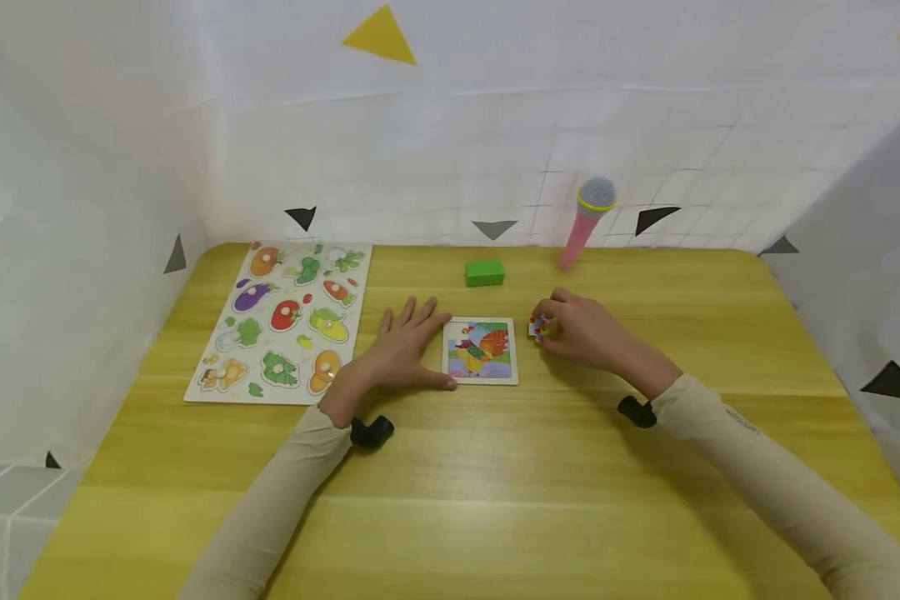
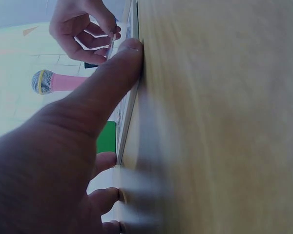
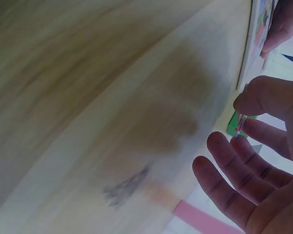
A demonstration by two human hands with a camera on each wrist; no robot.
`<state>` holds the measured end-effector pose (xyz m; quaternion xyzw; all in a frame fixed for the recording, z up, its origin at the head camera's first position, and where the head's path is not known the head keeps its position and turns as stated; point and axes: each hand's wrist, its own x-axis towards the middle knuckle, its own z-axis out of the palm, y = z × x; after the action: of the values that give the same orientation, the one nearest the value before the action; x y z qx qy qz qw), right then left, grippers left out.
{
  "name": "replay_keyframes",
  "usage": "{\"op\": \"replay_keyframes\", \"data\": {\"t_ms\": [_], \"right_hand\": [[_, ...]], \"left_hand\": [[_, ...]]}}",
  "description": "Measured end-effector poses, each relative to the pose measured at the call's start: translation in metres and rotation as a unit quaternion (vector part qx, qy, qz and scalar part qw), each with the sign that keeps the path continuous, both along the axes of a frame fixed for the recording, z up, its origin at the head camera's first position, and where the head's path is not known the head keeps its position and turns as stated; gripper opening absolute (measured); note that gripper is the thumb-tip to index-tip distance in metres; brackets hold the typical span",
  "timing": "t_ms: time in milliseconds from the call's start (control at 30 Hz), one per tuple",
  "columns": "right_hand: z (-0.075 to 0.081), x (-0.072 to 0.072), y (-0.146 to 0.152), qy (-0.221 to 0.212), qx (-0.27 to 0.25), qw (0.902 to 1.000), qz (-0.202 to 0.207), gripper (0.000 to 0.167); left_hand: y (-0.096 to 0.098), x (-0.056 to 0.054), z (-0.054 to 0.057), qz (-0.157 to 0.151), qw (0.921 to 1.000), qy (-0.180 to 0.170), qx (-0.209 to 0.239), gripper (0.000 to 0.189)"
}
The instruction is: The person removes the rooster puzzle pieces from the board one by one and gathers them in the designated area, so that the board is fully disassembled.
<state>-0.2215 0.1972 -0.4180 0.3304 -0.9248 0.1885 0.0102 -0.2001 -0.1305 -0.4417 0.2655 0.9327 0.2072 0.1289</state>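
A small jigsaw puzzle (image 1: 489,354) with a colourful picture in a white frame lies on the table before me. At its left edge my left hand (image 1: 401,348) is spread with straight fingers, the thumb by the near corner and the index finger by the far corner. To the right of the puzzle, my right hand (image 1: 585,331) pinches a jigsaw piece (image 1: 537,327), printed in blue, red and yellow. In the right wrist view the piece (image 3: 240,124) is seen edge-on between thumb and fingertips, with the other fingers loosely bent.
A green block (image 1: 484,273) sits behind the puzzle. Farther right, a pink toy microphone (image 1: 581,223) stands at the table's back edge. To the left lies a white vegetable peg board (image 1: 292,325), partly behind my left hand and wrist. White sheeting (image 1: 450,142) surrounds the table.
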Motion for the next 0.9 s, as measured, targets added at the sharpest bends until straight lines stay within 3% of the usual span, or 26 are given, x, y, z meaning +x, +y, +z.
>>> {"op": "replay_keyframes", "data": {"t_ms": [400,900], "right_hand": [[-0.006,-0.004,0.008,-0.020,0.035,0.9990,-0.020,0.028],[-0.005,-0.006,0.014,-0.044,0.027,0.9985,-0.020,0.027]], "left_hand": [[0.002,-0.003,-0.002,-0.004,1.0000,-0.002,-0.002,0.111],[0.002,-0.002,-0.002,-0.003,1.0000,-0.003,0.000,0.110]]}}
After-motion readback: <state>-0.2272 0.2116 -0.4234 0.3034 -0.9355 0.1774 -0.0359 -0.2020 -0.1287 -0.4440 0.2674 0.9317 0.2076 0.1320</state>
